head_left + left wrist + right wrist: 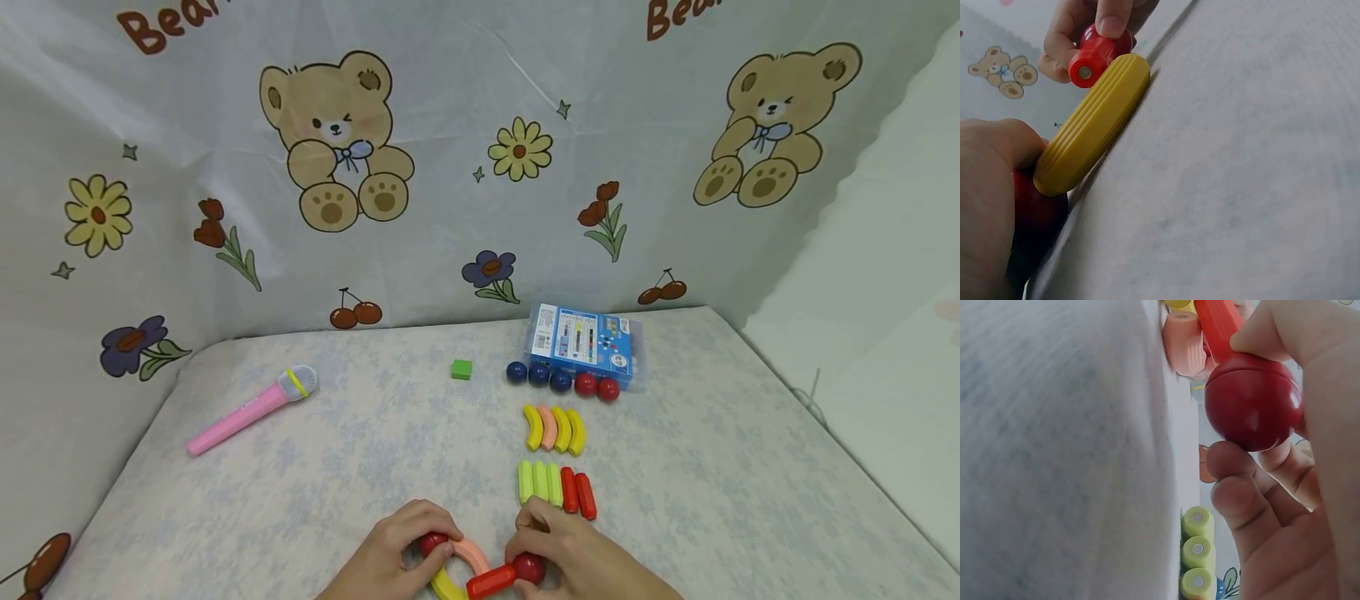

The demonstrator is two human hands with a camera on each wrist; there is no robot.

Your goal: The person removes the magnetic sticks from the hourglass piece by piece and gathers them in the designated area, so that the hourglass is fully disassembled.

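At the near edge of the head view, my left hand [396,552] holds a red ball [430,543] between thumb and fingers. A yellow curved rod [447,587] and a pink curved rod [472,553] extend from that ball. My right hand [581,557] pinches another red ball [1254,403], with a straight red rod [491,581] attached to it. The red rod's free end shows a silver disc in the left wrist view, close to the far end of the yellow rod [1094,125]; whether they touch I cannot tell.
Light-green and red straight rods [540,483] lie in a row beyond the right hand. Behind them are curved rods [561,430], blue and red balls [560,381] and a blue-labelled box [581,337]. A green block [461,369] and pink microphone [243,417] lie farther left.
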